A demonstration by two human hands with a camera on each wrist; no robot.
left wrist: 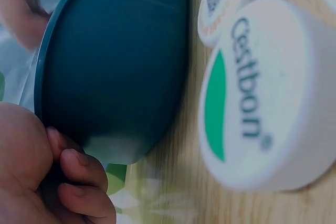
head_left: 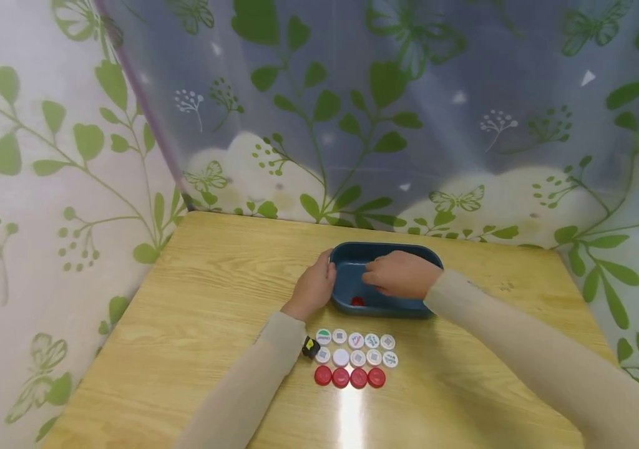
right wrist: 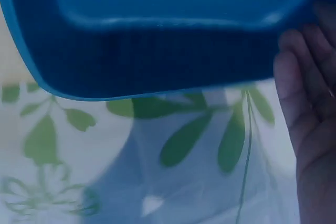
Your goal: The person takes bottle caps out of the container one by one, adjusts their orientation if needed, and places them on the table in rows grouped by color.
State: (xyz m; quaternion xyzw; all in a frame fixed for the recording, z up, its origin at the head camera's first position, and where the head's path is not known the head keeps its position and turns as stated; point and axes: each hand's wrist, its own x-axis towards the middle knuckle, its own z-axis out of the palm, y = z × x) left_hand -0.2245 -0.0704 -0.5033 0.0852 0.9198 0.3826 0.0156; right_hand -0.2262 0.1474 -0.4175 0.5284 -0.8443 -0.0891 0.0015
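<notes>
A dark blue tray [head_left: 387,311] stands on the table with a red bottle cap [head_left: 357,301] lying in it near the front. My left hand [head_left: 312,287] grips the tray's left end; in the left wrist view its fingers [left wrist: 84,169] are curled against the outer wall. Over the inside of the tray reaches my right hand [head_left: 402,274], bent at the wrist. The right wrist view shows its fingers [right wrist: 294,77] loosely bent, with nothing visible between them. Its thumb and the far side of its grasp are hidden.
In front of the tray lie two rows of white bottle caps [head_left: 357,358] and a row of red bottle caps [head_left: 341,377]. A Cestbon cap [left wrist: 252,93] is close to my left wrist. A patterned curtain [head_left: 319,112] hangs behind the wooden table [head_left: 229,268].
</notes>
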